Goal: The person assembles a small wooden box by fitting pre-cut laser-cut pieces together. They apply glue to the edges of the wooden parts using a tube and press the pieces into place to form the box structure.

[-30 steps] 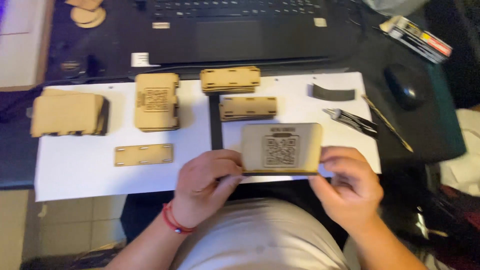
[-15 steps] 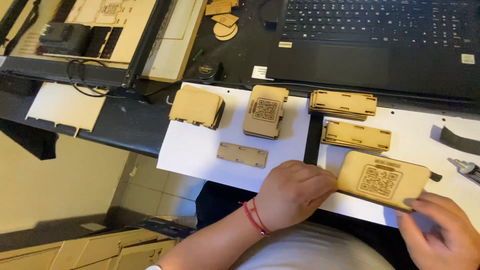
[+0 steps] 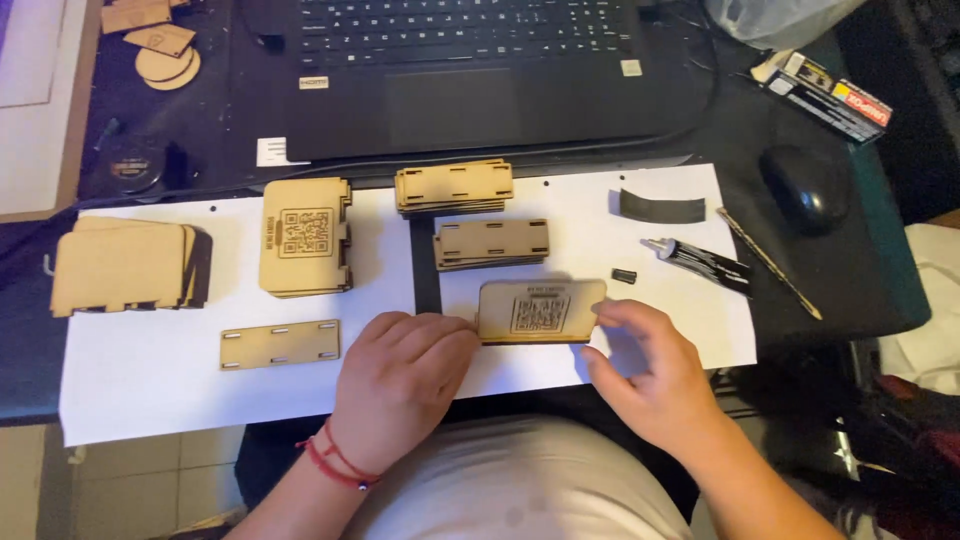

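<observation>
A small wooden box [image 3: 541, 311] with an engraved square code on its top sits near the front edge of the white paper sheet [image 3: 150, 385]. My left hand [image 3: 400, 375] rests curled against the box's left end. My right hand [image 3: 650, 370] touches its right end with thumb and fingers. Both hands press the box from either side. A red string bracelet circles my left wrist.
Stacks of laser-cut wooden panels [image 3: 305, 237], [image 3: 453, 187], [image 3: 492, 243], [image 3: 125, 265] and one flat slotted strip [image 3: 280, 344] lie on the paper. A glue tube [image 3: 700, 262], its cap [image 3: 624, 275] and a thin stick [image 3: 768, 262] lie right. Laptop [image 3: 460, 70] and mouse [image 3: 803, 187] behind.
The view swung back to centre over the desk. The box has come down from a tilted hold onto the paper, and my hands now sit at its two ends.
</observation>
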